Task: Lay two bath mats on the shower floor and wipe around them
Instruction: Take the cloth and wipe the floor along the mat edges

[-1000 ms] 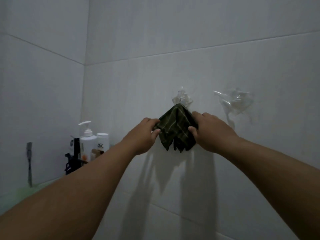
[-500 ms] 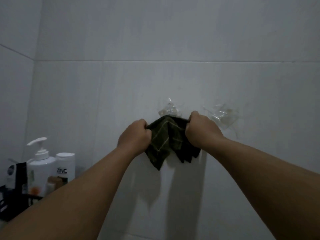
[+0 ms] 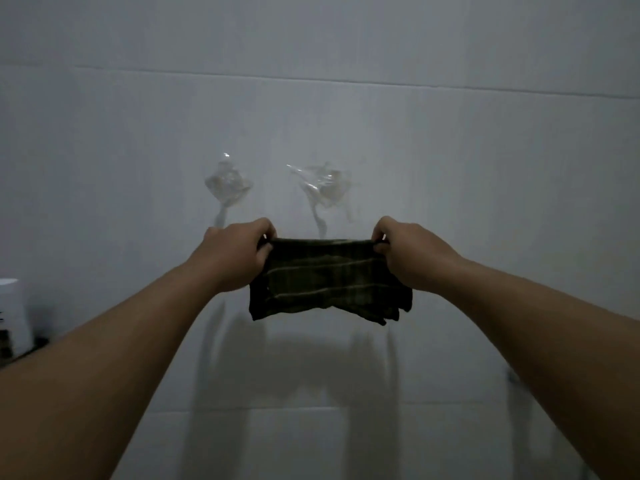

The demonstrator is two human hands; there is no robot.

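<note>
A dark green checked cloth (image 3: pixel 329 282) hangs stretched flat between both hands in front of the white tiled wall. My left hand (image 3: pixel 235 252) grips its upper left corner. My right hand (image 3: pixel 408 252) grips its upper right corner. The cloth's lower edge droops in uneven folds. It hangs below the two wall hooks and touches neither. No bath mats and no shower floor are in view.
Two clear plastic hooks (image 3: pixel 227 185) (image 3: pixel 323 185) stick to the wall tile (image 3: pixel 450 168) above my hands. A white bottle (image 3: pixel 12 313) on a dark rack shows at the left edge.
The cloth has come off the left hook. My hands have lowered and spread apart, pulling the bunched cloth out flat. The view has shifted right, so the bottles slid toward the left edge.
</note>
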